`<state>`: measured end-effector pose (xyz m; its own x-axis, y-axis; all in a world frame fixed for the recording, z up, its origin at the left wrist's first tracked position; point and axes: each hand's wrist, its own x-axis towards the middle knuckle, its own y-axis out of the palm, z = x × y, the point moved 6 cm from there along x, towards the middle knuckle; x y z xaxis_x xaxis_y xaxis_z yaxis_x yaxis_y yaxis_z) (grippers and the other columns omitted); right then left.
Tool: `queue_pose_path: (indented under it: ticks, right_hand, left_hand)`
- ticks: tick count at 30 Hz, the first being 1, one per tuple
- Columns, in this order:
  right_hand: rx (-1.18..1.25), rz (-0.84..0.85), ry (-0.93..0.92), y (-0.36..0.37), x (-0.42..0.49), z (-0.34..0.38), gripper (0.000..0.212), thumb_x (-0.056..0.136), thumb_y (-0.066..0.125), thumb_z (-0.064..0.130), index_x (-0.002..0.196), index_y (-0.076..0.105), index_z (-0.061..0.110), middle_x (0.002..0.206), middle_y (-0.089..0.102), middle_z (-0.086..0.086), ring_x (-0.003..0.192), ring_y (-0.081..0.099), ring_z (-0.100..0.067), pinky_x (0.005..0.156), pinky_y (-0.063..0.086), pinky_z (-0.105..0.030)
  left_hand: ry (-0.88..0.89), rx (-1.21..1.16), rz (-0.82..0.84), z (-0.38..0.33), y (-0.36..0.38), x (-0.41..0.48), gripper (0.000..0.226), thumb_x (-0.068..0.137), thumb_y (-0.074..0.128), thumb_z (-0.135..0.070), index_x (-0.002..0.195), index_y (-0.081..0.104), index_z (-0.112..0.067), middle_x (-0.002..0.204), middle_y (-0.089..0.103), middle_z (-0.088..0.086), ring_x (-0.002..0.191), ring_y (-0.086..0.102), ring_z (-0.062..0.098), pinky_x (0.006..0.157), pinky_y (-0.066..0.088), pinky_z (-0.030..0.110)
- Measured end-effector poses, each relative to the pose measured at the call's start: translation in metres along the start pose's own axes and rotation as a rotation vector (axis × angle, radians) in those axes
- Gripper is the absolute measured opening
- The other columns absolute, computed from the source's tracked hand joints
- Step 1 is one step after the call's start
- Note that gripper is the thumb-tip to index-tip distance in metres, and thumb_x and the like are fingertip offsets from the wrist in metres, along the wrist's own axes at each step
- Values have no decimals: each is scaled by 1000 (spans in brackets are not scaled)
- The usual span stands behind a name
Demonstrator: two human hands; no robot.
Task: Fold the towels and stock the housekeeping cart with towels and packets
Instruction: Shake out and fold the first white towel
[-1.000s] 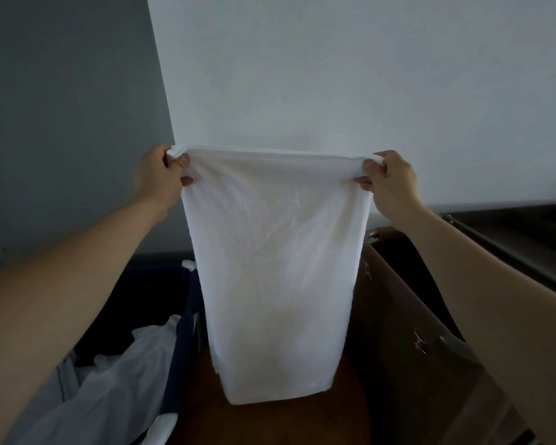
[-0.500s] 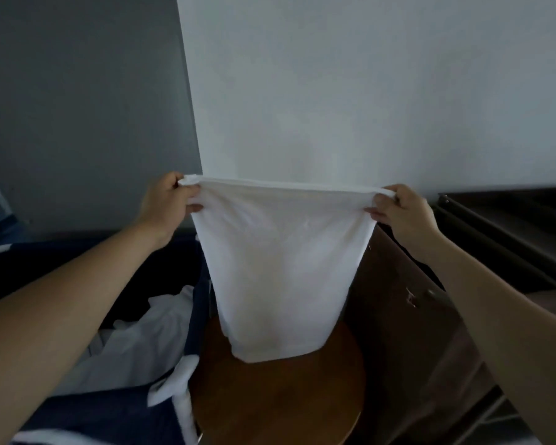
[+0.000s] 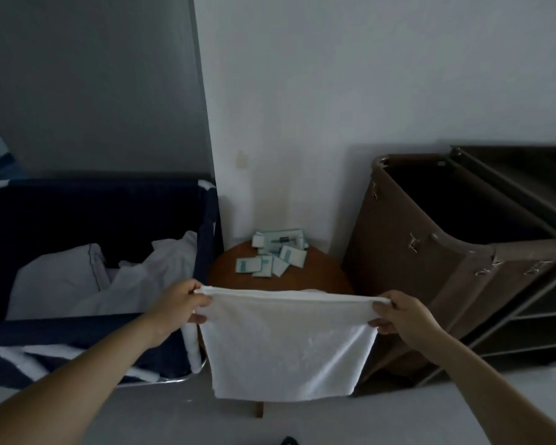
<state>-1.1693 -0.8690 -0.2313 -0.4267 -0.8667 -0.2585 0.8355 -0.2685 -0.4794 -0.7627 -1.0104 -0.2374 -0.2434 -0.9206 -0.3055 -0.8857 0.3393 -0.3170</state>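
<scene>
A white towel hangs doubled over in front of me, stretched flat by its top edge. My left hand pinches the towel's top left corner, and my right hand pinches its top right corner. The towel covers the near part of a small round wooden table. Several white and teal packets lie scattered at the back of that table. The brown housekeeping cart stands to the right, its bag open and dark inside.
A dark blue laundry hamper at the left holds crumpled white linen. Dark shelves run along the cart's far right. A white wall corner rises behind the table. Grey floor lies below.
Both hands have lowered the towel from chest height down over the table's near edge. My view has tipped down, so the packets and the table top now show.
</scene>
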Motion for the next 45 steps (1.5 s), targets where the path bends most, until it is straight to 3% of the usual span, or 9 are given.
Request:
queue_pose_path:
  ticks: [5, 11, 16, 26, 29, 34, 38, 42, 45]
  right_hand:
    - [-116, 48, 99, 24, 16, -47, 7, 98, 59, 18, 94, 65, 14, 71, 73, -8, 62, 70, -19, 61, 55, -38]
    - [-246, 76, 158, 48, 89, -81, 21, 99, 55, 34, 96, 64, 15, 83, 69, -8, 76, 66, -26, 80, 56, -45]
    - [-295, 74, 181, 83, 187, -104, 22, 98, 55, 40, 98, 64, 19, 89, 65, 2, 83, 61, -17, 72, 49, -34]
    - [-200, 125, 427, 164, 294, -210, 36, 100, 52, 39, 112, 66, 8, 100, 68, -6, 75, 58, -9, 59, 41, -16]
    - [-85, 105, 538, 158, 306, -224, 39, 103, 46, 27, 127, 59, -1, 115, 64, -19, 98, 62, -30, 84, 50, -36]
    - [5, 142, 844, 164, 314, -232, 30, 99, 57, 32, 97, 63, 3, 82, 60, -13, 70, 54, -24, 70, 45, -36]
    - [108, 93, 915, 171, 326, -226, 33, 93, 65, 37, 103, 59, 6, 100, 64, -15, 89, 61, -32, 82, 52, -43]
    - [184, 130, 966, 176, 327, -226, 15, 95, 62, 16, 89, 63, 2, 91, 62, -15, 75, 56, -27, 62, 48, -34]
    - [205, 168, 961, 179, 326, -224, 16, 99, 56, 12, 92, 65, 1, 97, 63, -11, 80, 57, -28, 68, 49, -35]
  left_hand:
    - [-147, 72, 13, 58, 24, 30, 12, 95, 61, -14, 100, 63, -4, 105, 64, 16, 94, 66, 31, 81, 60, 44]
    - [-243, 192, -76, 80, 57, 96, 15, 99, 52, -24, 110, 58, -15, 105, 64, 7, 94, 63, 26, 91, 54, 50]
    - [-368, 257, -158, 112, 83, 173, 27, 100, 47, -21, 122, 56, -8, 106, 60, 10, 92, 58, 24, 72, 49, 33]
    - [-622, 427, -134, 199, 119, 275, 42, 103, 45, -22, 138, 48, 1, 131, 54, 23, 118, 54, 38, 99, 46, 45]
    - [-618, 461, -127, 207, 125, 278, 45, 105, 41, -24, 143, 42, -1, 141, 49, 21, 128, 48, 38, 107, 40, 46]
    - [-539, 541, -142, 200, 129, 271, 42, 105, 38, -27, 137, 49, -1, 131, 58, 20, 120, 57, 35, 99, 45, 41]
    - [-501, 515, -155, 191, 131, 275, 39, 104, 42, -23, 135, 49, 1, 131, 58, 21, 122, 55, 37, 98, 43, 38]
    - [-477, 470, -185, 190, 130, 278, 35, 103, 44, -18, 132, 50, 0, 131, 57, 22, 122, 54, 39, 96, 40, 34]
    - [-467, 441, -216, 191, 130, 273, 35, 104, 43, -21, 132, 50, -2, 130, 57, 21, 120, 54, 38, 93, 39, 34]
